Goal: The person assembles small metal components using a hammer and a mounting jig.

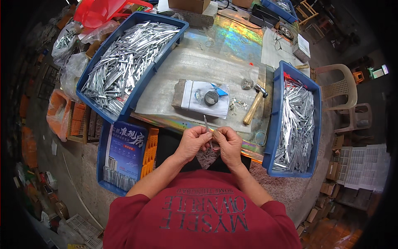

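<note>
In front of my chest, my left hand (192,143) and my right hand (228,145) are close together, fingers pinched on a thin silvery metal strip (206,121). Its upper end sticks out above the fingertips; the fingers cover part of it. Just beyond them lies a block topped with white paper (195,96). A small dark round container (211,97) and a blue scrap (219,89) rest on that paper. To its right are a pile of tiny metal pieces (238,103) and a hammer (253,108) with a wooden handle.
Blue bins heaped with similar metal strips stand at the left (132,99) and right (269,137) of the table. A lower blue bin (101,166) holds a printed sheet and more strips. A small plastic bag (247,84) lies near the hammer; a plastic chair (338,89) stands at the right.
</note>
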### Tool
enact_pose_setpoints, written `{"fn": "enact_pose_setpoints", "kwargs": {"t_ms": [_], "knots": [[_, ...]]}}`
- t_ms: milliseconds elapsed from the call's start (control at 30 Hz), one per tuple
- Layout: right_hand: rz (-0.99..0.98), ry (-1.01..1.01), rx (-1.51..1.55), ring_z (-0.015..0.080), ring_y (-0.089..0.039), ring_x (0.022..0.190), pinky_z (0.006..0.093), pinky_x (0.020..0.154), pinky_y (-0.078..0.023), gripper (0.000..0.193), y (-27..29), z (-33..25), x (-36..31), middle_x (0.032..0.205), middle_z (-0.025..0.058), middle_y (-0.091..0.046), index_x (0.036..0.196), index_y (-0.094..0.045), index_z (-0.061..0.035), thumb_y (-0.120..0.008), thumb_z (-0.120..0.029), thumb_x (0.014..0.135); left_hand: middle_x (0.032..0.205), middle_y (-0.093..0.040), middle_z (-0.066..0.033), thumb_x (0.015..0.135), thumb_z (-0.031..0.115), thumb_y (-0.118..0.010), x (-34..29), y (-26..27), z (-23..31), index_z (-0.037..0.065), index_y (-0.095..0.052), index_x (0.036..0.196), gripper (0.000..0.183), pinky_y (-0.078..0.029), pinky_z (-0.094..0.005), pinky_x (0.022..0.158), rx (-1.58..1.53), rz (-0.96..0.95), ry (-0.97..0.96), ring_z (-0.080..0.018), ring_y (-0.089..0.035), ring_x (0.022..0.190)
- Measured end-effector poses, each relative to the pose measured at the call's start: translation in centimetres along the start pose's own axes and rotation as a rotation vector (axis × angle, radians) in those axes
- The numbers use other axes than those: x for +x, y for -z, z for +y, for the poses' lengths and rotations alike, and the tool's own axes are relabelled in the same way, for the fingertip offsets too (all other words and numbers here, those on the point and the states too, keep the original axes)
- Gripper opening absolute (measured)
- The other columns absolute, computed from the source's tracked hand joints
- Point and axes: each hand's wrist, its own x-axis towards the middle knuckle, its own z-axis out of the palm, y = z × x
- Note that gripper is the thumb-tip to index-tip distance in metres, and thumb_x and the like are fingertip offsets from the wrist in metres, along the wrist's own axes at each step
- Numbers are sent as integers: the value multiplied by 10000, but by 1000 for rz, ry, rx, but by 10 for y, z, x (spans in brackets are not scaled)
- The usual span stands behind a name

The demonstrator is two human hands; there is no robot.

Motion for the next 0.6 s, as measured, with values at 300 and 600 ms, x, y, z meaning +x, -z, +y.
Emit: {"fn": "enact_pose_setpoints", "kwargs": {"t_ms": [300,600], "knots": [[-22,7,-128,166,-498,597,264,541,-394,101,1,-11,0,671,93,-514,721,-530,17,-557,-76,748,626,-520,19,769,125,-557,1,1,2,37,-534,764,92,-367,-137,414,12,-2,-6,-27,-465,494],[-152,-66,-104,45,-479,586,180,483,-435,151,10,2,2,675,1,-497,821,-487,-9,-466,-157,838,664,-548,-12,776,130,-554,2,0,4,38,-536,789,95,-387,-148,411,-72,23,34,-57,-512,518]]}}
